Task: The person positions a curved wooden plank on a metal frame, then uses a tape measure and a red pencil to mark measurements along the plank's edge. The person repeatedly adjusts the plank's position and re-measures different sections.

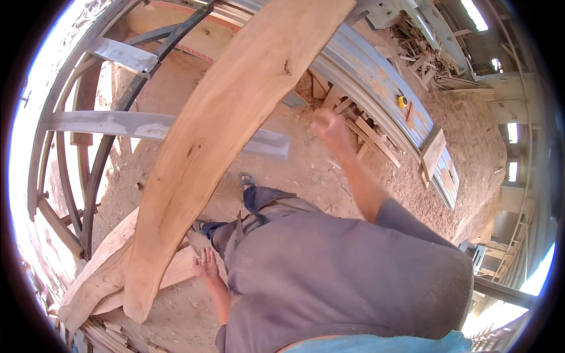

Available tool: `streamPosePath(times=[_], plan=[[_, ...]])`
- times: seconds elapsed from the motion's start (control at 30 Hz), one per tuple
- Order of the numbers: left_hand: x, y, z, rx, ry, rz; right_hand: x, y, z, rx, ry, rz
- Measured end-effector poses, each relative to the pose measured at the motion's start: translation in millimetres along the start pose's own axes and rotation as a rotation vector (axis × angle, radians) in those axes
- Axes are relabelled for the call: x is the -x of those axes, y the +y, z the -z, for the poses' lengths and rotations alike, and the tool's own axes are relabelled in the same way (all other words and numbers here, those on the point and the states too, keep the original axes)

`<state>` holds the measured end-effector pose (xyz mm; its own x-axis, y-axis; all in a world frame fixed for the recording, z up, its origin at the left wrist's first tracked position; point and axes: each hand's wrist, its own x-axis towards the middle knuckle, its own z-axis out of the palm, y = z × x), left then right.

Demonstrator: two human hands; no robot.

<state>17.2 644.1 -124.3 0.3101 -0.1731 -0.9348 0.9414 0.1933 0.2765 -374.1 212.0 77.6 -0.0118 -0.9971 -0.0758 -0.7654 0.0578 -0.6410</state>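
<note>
A long, wide wooden plank [203, 132] with curved edges and dark knots slants across the view, from the far top to the near left. It lies over flat grey metal crossbars [126, 123]. Beside the plank's near end is my left hand [206, 266], its fingers stretched out and nothing seen in them. My right hand [331, 128] hovers to the right of the plank, apart from it. Its fingers are curled and a little blurred; whatever they may hold is too unclear to name.
A grey metal-topped bench [376, 76] on the right carries a yellow tape measure [402, 101] and a red marker-like stick [408, 113]. Wood offcuts [371, 138] lie along it. More planks [106, 265] rest at the near left. Sawdust [465, 159] covers the ground.
</note>
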Motion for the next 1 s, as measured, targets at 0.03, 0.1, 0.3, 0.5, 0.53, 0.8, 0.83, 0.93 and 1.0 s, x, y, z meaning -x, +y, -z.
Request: streamPosePath(times=[0.03,0.1,0.3,0.5,0.53,0.8,0.83,0.93,1.0], plan=[[1.2,9.3,7.1,0.024,0.067,-0.026,33.1,11.8,-25.3,0.012,-0.132,-0.146],[-12.9,32.7,32.7,-0.030,0.095,-0.060,84.3,28.1,-66.5,-0.054,-0.418,-0.038],[-45.8,66.6,41.5,-0.075,0.154,-0.101,150.2,-61.5,-137.1,-0.140,-0.821,0.111],[-70.7,117.7,89.7,0.093,0.134,-0.050,169.4,-165.9,-209.5,-0.004,-0.723,0.393],[-69.1,122.0,87.8,0.165,0.196,-0.039,173.8,-188.2,-225.3,0.059,-0.718,0.512],[-138.5,192.2,122.8,0.361,0.234,0.088,170.0,-320.9,-402.9,0.677,-0.899,1.166],[-149.8,202.0,124.3,0.362,0.224,0.092,172.5,-335.7,-409.8,0.758,-0.923,1.158],[-192.8,213.8,136.9,0.391,0.094,0.038,180.9,-380.5,-431.2,0.987,-1.012,1.156],[-202.3,216.2,144.6,0.418,-0.038,-0.020,182.2,-377.4,-453.3,1.055,-1.041,1.165]])
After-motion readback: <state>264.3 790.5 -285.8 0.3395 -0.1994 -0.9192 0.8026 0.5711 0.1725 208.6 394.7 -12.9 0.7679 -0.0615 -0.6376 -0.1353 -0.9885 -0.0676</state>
